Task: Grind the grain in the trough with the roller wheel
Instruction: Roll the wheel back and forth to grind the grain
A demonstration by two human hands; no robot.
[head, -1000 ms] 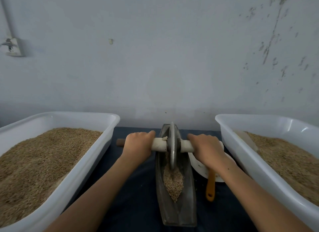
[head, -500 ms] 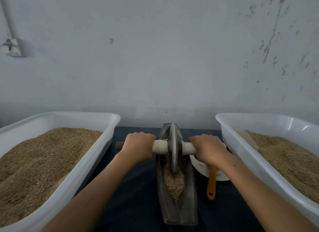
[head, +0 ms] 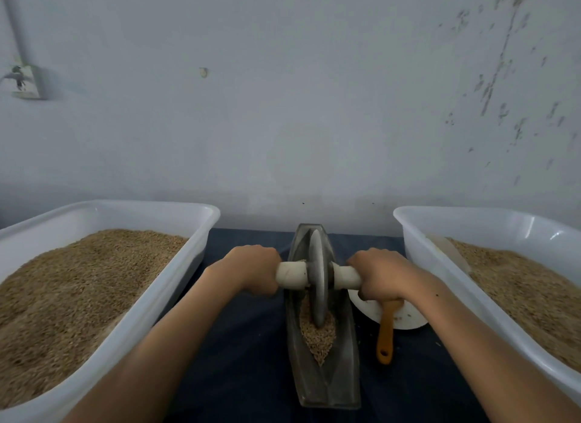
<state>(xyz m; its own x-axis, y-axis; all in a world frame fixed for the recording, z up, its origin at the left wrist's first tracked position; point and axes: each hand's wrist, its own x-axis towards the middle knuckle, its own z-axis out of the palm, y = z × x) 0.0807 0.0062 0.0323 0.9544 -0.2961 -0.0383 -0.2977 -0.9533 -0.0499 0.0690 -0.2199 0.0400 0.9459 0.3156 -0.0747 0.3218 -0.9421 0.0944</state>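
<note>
- The left hand [head: 251, 270] is wrapped round the left end of the pale cylindrical handle [head: 290, 274], and the right hand [head: 382, 273] grips the right end; both fists are closed on it, one on each side of the grey metal roller wheel [head: 317, 278].
- The wheel stands upright in the long, boat-shaped grey metal trough [head: 341, 369], its lower edge sunk in the heap of tan grain [head: 317, 337] that lies in the middle of the channel.
- To grind well, I'd say both hands should bear down evenly so the wheel stays upright and true to the groove, not leaning on either wall.
- Long strokes toward the near tip would catch the grain piled there.
- Unsteady strokes could, I judge, slide the trough on the dark blue cloth of the bench [head: 248, 344], or knock the orange-handled tool [head: 386, 331] lying on the white plate [head: 405, 318] just beside it.
</note>
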